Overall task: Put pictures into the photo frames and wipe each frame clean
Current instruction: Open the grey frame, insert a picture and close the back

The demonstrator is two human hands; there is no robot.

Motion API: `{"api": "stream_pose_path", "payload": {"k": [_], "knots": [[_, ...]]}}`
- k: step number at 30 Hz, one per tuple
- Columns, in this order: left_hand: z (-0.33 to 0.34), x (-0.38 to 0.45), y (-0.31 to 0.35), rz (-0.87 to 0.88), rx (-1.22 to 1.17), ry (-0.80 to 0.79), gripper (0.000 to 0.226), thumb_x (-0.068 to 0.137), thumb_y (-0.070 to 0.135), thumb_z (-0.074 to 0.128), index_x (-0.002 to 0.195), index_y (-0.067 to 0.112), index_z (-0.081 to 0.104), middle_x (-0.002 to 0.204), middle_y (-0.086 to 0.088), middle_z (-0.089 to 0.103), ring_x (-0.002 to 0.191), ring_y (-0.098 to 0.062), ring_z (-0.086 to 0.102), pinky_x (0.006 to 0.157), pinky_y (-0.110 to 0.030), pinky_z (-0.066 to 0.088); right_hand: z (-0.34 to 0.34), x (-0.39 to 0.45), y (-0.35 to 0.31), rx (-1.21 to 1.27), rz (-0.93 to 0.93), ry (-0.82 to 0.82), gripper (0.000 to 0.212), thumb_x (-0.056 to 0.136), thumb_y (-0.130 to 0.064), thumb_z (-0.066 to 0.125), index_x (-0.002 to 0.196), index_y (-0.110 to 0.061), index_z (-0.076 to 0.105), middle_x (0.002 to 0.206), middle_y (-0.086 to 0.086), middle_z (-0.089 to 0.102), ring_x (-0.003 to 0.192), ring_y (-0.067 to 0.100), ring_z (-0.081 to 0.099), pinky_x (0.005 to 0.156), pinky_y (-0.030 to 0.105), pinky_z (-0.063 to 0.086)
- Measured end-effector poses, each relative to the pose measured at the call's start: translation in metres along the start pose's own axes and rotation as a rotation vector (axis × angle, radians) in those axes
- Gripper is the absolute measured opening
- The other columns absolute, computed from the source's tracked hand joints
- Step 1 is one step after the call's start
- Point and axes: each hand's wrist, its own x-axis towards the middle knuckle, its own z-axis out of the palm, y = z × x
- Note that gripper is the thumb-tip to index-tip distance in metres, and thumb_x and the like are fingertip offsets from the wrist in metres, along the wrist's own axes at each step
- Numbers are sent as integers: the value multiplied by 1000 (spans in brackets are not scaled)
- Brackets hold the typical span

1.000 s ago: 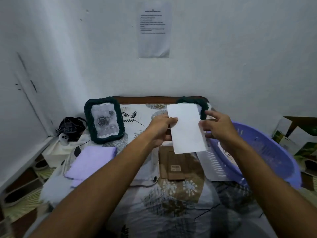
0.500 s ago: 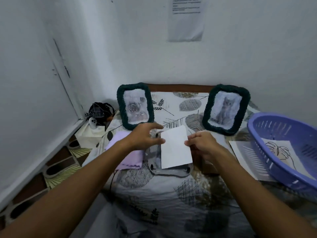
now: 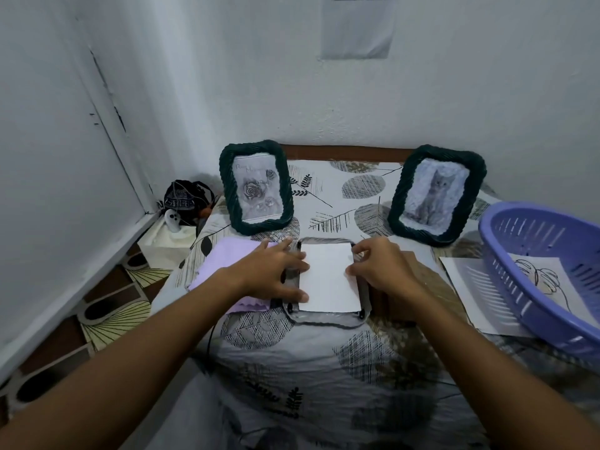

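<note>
A white picture [image 3: 328, 280] lies blank side up inside a grey face-down frame [image 3: 324, 319] at the table's middle. My left hand [image 3: 269, 274] rests with spread fingers on the frame's left side, its fingertips and thumb touching the picture's left edge. My right hand [image 3: 380, 271] has curled fingers that pinch the picture's right edge. Two dark green frames stand upright against the wall: a rose picture frame [image 3: 256, 186] on the left and a cat picture frame [image 3: 435, 194] on the right. A lilac cloth [image 3: 220, 264] lies partly under my left wrist.
A brown backing board [image 3: 402, 306] lies under my right wrist. A purple basket [image 3: 519, 287] with a leaf drawing inside sits at the right on a printed sheet [image 3: 477, 287]. A white box [image 3: 165, 245] and a dark bag [image 3: 183, 198] stand off the table's left corner.
Both hands brought the white picture down from chest height onto the face-down frame. My left hand opened and spread over the frame's left side. The view tilted down and left.
</note>
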Motion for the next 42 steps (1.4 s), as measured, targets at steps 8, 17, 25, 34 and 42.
{"api": "stream_pose_path", "payload": {"k": [8, 17, 25, 34, 42], "knots": [[-7, -3, -1, -12, 2, -23, 76, 76, 64, 64, 139, 25, 47, 155, 6, 28, 148, -14, 1, 117, -49, 2, -14, -2, 2, -153, -218, -295, 54, 70, -36, 82, 120, -27, 65, 134, -4, 55, 121, 17, 50, 98, 39, 44], [-9, -3, -1, -4, -49, 17, 76, 66, 72, 66, 125, 24, 56, 150, 0, 39, 147, -18, 11, 117, -46, 13, -14, 0, 13, -240, -224, -397, 78, 63, -49, 82, 133, -31, 53, 147, -7, 42, 134, 20, 37, 105, 41, 37], [-12, 2, 5, -41, -74, -3, 84, 61, 70, 69, 126, 21, 49, 147, -8, 39, 145, -22, 16, 113, -41, 19, -17, 2, 13, -210, -251, -407, 74, 64, -44, 84, 131, -28, 56, 146, -5, 43, 131, 18, 40, 104, 37, 38], [-13, 6, 1, -18, -27, -21, 92, 62, 71, 69, 136, 20, 45, 150, -3, 37, 147, -19, 11, 116, -43, 15, -17, 5, 17, -174, -254, -409, 71, 59, -45, 86, 123, -32, 58, 140, -3, 49, 129, 17, 43, 100, 33, 41], [-14, 10, 0, -36, 40, -45, 93, 62, 71, 71, 137, 26, 41, 154, -7, 30, 147, -21, 10, 118, -44, 10, -18, 6, 16, -208, -264, -424, 71, 61, -46, 85, 124, -32, 55, 146, -3, 43, 134, 19, 38, 95, 28, 38]]}}
